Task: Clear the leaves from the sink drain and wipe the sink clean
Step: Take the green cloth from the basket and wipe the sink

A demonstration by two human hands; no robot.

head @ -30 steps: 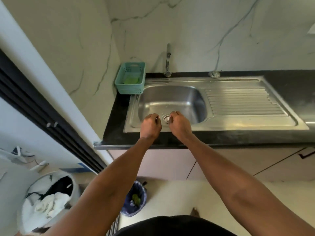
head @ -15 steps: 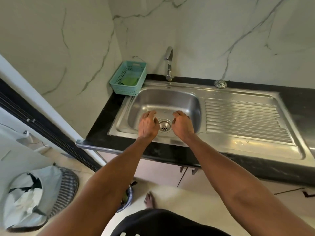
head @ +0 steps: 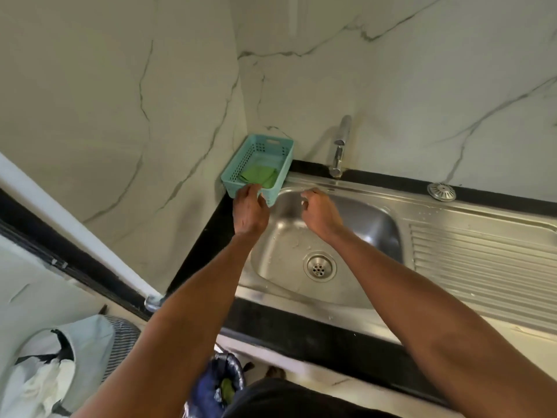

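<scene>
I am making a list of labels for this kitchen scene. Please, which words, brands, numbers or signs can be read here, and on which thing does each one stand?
None: no readable text shows in this view.
Teal basket: plain, no label.
Tap: no brand mark visible.
Sink: bare steel, no stamp visible.
Drain: holes only.
Marble wall: veins only.
</scene>
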